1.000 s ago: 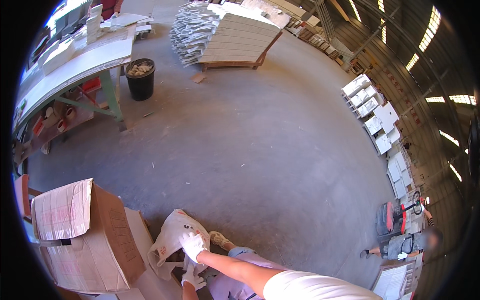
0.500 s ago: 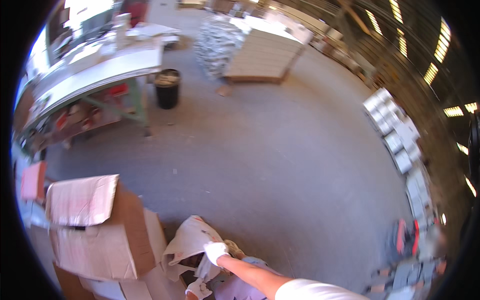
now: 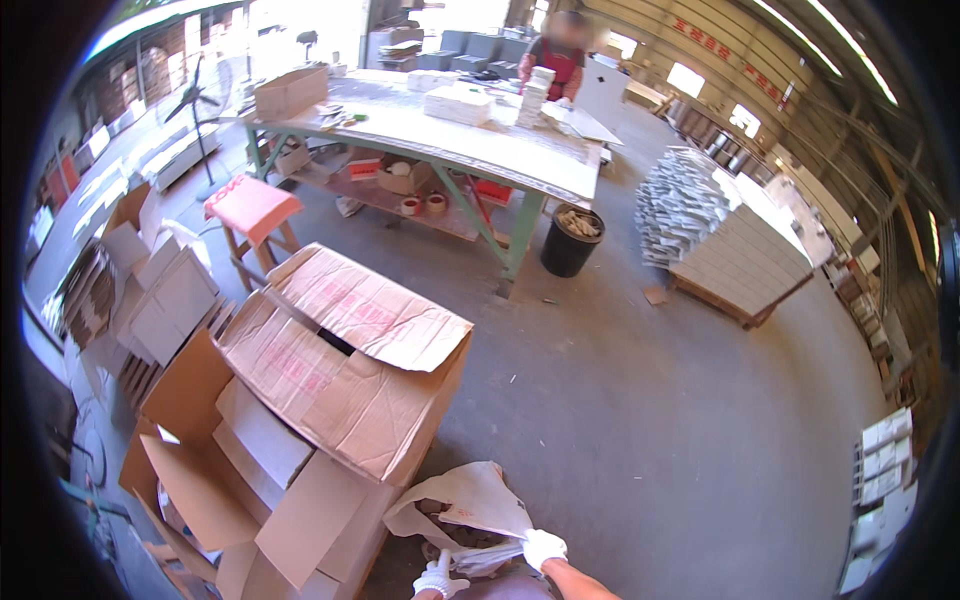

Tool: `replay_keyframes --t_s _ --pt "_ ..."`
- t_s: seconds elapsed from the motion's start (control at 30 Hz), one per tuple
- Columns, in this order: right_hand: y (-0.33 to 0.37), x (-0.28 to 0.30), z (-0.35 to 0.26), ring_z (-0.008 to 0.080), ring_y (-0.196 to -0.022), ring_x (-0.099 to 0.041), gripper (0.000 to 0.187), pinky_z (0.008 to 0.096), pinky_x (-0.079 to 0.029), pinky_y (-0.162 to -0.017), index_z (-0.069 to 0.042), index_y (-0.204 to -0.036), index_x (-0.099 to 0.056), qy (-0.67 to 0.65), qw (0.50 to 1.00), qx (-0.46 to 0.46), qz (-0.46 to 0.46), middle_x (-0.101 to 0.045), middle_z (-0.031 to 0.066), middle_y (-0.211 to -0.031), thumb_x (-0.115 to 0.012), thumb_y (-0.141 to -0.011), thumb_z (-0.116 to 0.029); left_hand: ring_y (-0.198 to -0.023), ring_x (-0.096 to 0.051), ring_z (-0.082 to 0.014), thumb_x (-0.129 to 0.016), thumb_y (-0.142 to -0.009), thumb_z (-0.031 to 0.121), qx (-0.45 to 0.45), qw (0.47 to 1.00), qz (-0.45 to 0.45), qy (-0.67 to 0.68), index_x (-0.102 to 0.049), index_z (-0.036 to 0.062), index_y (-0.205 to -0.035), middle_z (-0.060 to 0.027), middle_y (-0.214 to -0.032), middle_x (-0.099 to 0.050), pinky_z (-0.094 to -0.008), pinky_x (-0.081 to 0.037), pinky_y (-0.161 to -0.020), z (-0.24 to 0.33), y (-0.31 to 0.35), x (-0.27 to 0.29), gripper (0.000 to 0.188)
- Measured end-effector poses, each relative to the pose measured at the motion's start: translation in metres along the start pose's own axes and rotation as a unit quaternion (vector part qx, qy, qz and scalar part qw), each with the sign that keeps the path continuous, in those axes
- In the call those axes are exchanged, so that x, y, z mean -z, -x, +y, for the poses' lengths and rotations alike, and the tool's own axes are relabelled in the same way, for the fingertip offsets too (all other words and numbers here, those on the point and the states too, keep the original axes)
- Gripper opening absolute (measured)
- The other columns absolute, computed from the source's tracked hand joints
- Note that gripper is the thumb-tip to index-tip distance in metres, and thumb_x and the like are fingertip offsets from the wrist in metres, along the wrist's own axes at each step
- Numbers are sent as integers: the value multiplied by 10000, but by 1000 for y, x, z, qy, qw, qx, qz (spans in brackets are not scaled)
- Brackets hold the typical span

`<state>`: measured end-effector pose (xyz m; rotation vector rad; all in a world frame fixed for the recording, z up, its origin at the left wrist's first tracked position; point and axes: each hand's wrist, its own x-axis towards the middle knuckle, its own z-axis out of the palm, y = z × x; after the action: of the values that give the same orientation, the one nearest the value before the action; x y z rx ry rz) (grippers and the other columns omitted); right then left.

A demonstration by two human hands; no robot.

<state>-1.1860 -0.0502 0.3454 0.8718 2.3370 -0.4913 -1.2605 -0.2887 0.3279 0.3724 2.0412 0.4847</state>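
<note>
A whitish plastic sack point(image 3: 485, 497) with faint red print stands on the floor at the bottom middle, its mouth spread. Brownish contents show inside, too shadowed to name. My right hand point(image 3: 543, 548), in a white glove, is closed on the right side of the sack's rim and pulls it taut. At the near left rim is my gloved left hand point(image 3: 437, 578), which seems to pinch the plastic, one finger sticking up. Directly left of the sack are a large closed carton point(image 3: 350, 350) and an open carton point(image 3: 195, 480) with flattened cardboard inside.
A long green-legged workbench point(image 3: 480, 150) runs across the back, a person point(image 3: 555, 70) behind it. By its right leg stands a black bucket point(image 3: 572, 243). Farther right is a pallet stack point(image 3: 745, 250). A red-topped stool point(image 3: 252, 208) and a fan point(image 3: 195, 105) are left.
My view has swung left, so the cartons, bench and sack sit farther right. The person behind the bench has come into view. Both hands remain at the sack's rim.
</note>
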Motion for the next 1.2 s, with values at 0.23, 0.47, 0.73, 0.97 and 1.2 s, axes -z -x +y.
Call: replay_keyframes --t_s 0.23,0.47,0.73,0.97,1.2 --pt "20 -15 46 373 -906 -657 316 471 -520 -793 -124 -1017 -681 -11 999 23 25 -687 167 -968 -450 -892 -300 -1130 -575 -344 -586 -818 436 -142 981 -129 -7 -557 134 -1249 -182 -1211 -609 -427 -461 -929 3 -16 -55 527" --pt "19 -4 30 378 -938 -641 319 471 -506 -815 -106 -1037 -667 -35 998 48 -22 -677 180 -987 -451 -910 -304 -990 -616 -339 -582 -839 331 -106 962 -226 -112 -613 103 -1174 -150 -1116 -642 -442 -494 -822 35 -10 -47 407" --pt "-45 80 -19 401 -1073 -584 506 460 -466 -925 -61 -1243 -561 -115 988 98 -35 -624 216 -1152 -493 -906 -432 -1115 -580 -334 -476 -891 433 -85 990 -112 8 -669 101 -1109 -152 -1186 -633 -422 -440 -957 -1 -22 -29 442" --pt "-36 87 20 345 -1082 -602 726 372 -462 -935 -31 -1416 -396 -159 968 164 -109 -626 208 -1163 -650 -843 -398 -864 -630 -312 -516 -883 300 50 971 232 10 -662 56 -918 -137 -958 -674 -428 -494 -780 -31 67 35 286" --pt "-160 33 144 299 -832 -600 288 401 -497 -720 -35 -1086 -537 -49 904 338 -258 -635 164 -933 -563 -873 -227 -981 -633 -352 -403 -907 491 398 856 146 297 -705 55 -1021 -160 -1057 -682 -436 -473 -880 17 218 -104 542"
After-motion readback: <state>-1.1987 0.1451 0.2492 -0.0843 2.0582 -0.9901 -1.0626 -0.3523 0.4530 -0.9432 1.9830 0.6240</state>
